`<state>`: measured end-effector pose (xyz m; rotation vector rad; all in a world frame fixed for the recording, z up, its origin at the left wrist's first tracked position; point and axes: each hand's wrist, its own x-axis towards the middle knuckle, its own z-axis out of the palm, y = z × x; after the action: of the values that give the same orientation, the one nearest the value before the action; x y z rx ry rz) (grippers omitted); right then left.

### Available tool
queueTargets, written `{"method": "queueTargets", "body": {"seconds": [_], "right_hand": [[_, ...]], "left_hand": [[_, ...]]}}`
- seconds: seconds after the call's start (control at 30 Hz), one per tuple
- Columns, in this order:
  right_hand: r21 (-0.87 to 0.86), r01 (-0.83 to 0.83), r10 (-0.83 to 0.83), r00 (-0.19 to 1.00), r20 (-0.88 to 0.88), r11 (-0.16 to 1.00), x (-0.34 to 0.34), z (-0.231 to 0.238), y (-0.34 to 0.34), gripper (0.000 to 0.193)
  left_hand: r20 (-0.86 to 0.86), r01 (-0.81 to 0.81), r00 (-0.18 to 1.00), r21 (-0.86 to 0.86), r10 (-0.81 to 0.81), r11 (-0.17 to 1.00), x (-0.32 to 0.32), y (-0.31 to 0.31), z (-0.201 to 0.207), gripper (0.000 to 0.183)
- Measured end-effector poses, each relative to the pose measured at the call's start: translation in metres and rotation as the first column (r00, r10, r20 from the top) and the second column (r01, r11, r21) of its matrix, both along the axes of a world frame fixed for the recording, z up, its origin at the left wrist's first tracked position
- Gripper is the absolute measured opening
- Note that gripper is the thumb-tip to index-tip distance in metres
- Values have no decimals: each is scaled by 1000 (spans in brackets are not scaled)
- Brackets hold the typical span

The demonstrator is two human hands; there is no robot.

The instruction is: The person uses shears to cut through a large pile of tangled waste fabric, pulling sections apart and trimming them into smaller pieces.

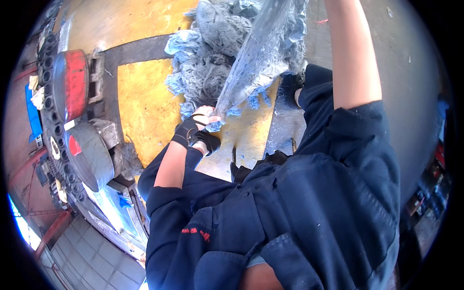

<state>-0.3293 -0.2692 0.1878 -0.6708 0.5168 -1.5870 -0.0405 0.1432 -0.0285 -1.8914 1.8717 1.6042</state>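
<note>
Sheeting (253, 58) slants lengthwise up rightward from left fingers (205, 111) pinching it; right fingers' state I can't tell.

Item: red marking (195, 232), one, on the left front of the dark blue work jacket (299, 217). Two small clusters of character-like strokes, side by side; from where I stand, too small and blurred to read.
Item: red round patch (75, 145), one, on the grey drum-shaped piece (92, 162) over to the left; I can make out no lettering on it.
Legible words, numbers or signs: none.
</note>
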Motion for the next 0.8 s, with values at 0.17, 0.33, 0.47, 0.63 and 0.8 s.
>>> {"method": "queueTargets", "body": {"seconds": [0.17, 0.33, 0.47, 0.63, 0.8], "right_hand": [[-179, -307, 121, 749, -651, 935, 59, -8, 42, 9], [-214, -435, -411, -433, -802, 875, 109, -43, 107, 17], [-38, -522, -299, -426, -854, 852, 90, -42, 155, 32], [397, -548, 475, 2, -880, 737, 99, 4, 241, 58], [697, -678, 859, -190, -475, 235, 85, -1, 341, 35]], "left_hand": [[-337, -337, 791, 457, 511, 823, 35, 30, 62, 24], [-306, -422, 774, 405, 555, 811, 50, 36, 111, 26], [-273, -449, 794, 338, 542, 827, 60, 39, 117, 35], [-334, -538, 733, 248, 592, 806, 57, 41, 111, 30], [-407, -576, 644, 300, 648, 760, 41, 44, 142, 24]]}}
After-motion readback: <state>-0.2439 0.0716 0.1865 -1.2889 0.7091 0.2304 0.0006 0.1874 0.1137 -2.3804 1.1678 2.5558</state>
